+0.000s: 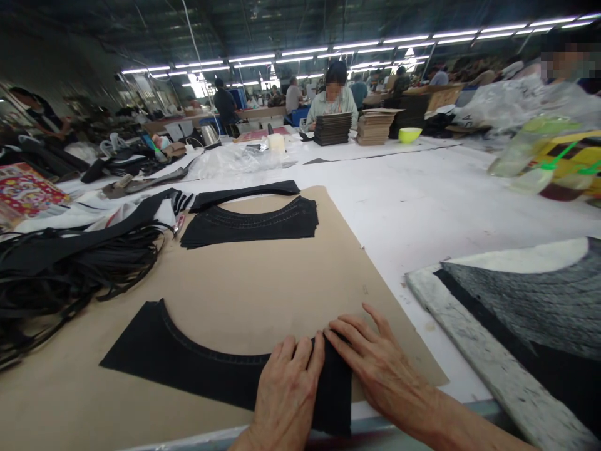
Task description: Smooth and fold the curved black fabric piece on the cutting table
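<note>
A black curved piece (pixel 216 373), fabric or thin leather, lies on the brown paper sheet (pixel 263 282) at the table's front edge. White marks run along its inner curve. My left hand (pixel 288 385) presses on its right part, with bent fingertips close together at the upper edge. Beside it, my right hand (pixel 375 354) has its fingertips on the same edge, the outer fingers a little apart. Both thumbs are mostly hidden. Farther back lies a stack of similar black curved pieces (pixel 253 225), with a narrow black strip (pixel 248 191) behind it.
A heap of black strips (pixel 70 269) lies at left. On the right, a pale speckled slab (pixel 488 351) carries dark material (pixel 530 307). Bottles (pixel 539 175) stand at the far right. Across the table, a person (pixel 347 103) sits behind stacked dark pieces (pixel 333 128) and a green bowl (pixel 410 134).
</note>
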Demonstrator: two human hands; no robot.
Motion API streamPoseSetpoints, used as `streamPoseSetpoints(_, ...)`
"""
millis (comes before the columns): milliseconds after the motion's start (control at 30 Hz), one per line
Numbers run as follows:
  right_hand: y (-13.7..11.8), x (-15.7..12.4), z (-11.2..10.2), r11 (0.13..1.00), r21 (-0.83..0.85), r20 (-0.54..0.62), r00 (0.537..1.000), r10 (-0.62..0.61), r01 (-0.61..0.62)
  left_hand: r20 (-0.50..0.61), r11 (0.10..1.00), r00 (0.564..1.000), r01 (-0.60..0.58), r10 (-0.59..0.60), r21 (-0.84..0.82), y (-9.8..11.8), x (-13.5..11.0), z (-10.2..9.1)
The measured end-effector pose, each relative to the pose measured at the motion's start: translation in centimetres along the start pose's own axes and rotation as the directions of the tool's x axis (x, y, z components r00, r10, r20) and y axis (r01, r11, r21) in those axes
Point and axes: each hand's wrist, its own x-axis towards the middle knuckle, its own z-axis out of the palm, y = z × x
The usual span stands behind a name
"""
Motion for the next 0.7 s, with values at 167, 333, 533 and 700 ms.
streamPoseSetpoints(167,0.2,0.0,-0.1,1.000,-0.014,0.012,1.000,0.021,-0.021,-0.018,1.000,1.000,0.002,-0.002,0.000,0.2,0.0,-0.1)
streamPoseSetpoints(333,1.0,-0.4,-0.3,0.995,-0.100,0.029,1.000,0.007,-0.004,-0.028,1.000,1.000,0.008,-0.008,0.010,0.3,0.1,-0.4)
streamPoseSetpoints(533,1.0,-0.1,-1.0,0.988,-0.114,-0.051,0.994,0.101,-0.107,-0.023,1.000,1.000,0.008,-0.008,0.020,0.6,0.1,-0.2)
streamPoseSetpoints(700,-0.3,0.1,-0.2,1.000,-0.001,-0.016,1.000,0.014,-0.014,-0.051,0.999,0.998,0.039,-0.038,0.017,0.7,-0.3,-0.3)
